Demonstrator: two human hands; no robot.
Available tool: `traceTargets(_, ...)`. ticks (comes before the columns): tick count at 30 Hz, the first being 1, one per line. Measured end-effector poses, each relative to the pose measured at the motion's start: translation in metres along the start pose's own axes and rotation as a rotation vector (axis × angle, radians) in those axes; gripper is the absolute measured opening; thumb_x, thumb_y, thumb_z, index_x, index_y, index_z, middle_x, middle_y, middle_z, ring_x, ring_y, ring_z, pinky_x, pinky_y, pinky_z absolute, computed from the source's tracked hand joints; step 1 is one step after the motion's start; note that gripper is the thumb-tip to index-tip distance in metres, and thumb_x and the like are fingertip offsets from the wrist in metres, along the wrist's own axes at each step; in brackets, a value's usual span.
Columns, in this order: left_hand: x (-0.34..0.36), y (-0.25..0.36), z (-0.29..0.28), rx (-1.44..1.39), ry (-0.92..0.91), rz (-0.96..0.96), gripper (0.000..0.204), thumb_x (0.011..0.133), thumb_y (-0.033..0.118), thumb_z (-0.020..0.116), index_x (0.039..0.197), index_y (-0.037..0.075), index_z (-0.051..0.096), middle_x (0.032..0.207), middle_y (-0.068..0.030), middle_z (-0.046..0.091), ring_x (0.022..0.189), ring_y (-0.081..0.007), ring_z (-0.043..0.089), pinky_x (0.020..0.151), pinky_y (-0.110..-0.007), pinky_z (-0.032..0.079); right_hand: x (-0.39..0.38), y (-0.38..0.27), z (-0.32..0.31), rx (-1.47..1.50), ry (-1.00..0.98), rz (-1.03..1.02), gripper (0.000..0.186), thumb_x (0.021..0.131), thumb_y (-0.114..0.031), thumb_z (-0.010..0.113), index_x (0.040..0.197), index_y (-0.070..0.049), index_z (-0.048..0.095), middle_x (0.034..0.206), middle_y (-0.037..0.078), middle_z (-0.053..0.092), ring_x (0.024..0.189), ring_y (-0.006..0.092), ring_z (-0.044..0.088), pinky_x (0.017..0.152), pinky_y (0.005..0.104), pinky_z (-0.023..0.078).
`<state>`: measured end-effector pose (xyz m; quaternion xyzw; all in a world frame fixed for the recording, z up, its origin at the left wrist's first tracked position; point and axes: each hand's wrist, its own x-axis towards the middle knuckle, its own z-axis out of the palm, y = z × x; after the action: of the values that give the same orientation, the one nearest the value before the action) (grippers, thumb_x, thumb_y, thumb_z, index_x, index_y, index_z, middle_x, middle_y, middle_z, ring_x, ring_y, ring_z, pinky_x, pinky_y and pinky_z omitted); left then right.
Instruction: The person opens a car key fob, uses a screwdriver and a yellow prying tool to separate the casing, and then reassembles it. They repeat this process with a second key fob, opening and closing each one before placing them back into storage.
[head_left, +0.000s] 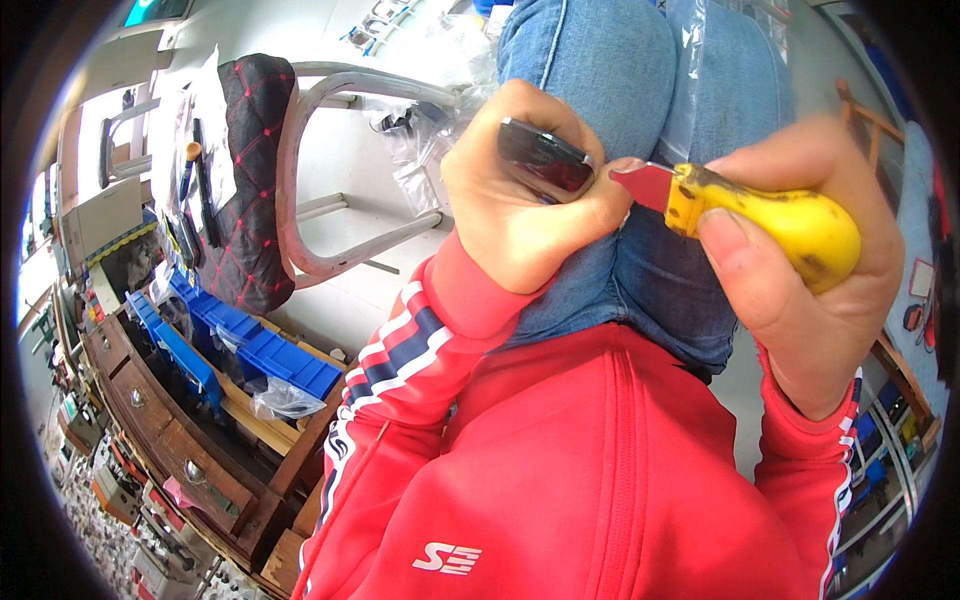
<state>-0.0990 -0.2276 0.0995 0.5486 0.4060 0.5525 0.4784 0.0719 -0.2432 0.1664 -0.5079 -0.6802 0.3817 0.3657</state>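
My left hand (525, 225) is closed around a dark, glossy, rounded object (545, 158) with a thin silvery rim; its exact kind is unclear, and my fingers hide part of it. In my right hand (800, 300) is a short hand tool (805, 225) with a bulbous yellow handle, scuffed with dark marks, and a red piece at its front. My thumb and fingers grip it by the handle. Its thin metal tip points left and reaches my left thumb, close to the dark object. Both hands are held above my lap, over my blue jeans (590, 60).
Clear plastic (700, 60) lies over my right leg. At left stands a metal-framed chair (330, 265) with a black, red-stitched cushion (255, 180), bearing white paper and dark pen-like tools (205, 185). Nearer are blue bins (290, 360) and a wooden drawer unit (165, 435).
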Motion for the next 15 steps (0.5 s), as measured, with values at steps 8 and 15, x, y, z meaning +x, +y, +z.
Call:
traceTargets(8,-0.002,0.003,0.004,-0.054,0.072,-0.067,0.02,0.058,-0.004,0.064,0.068,0.003,0.048,0.062,-0.0017,0.053,0.055,-0.0063,0.046,0.051,-0.02,0.039,0.003,-0.005,0.012,-0.009,0.058,-0.07,0.016,0.072,-0.001,0.06,0.087,0.0,0.055,0.08,0.004,0.054,0.072,0.0081,0.051,0.066,0.0183,0.039)
traceTargets(15,-0.001,0.002,0.005,-0.058,0.095,-0.074,0.019,0.058,-0.003,0.064,0.068,0.003,0.049,0.062,-0.001,0.053,0.055,-0.006,0.046,0.051,-0.02,0.038,0.0,0.0,0.004,-0.026,0.01,-0.071,0.017,0.073,-0.001,0.061,0.089,0.0,0.054,0.08,0.004,0.055,0.071,0.0077,0.052,0.064,0.0181,0.04)
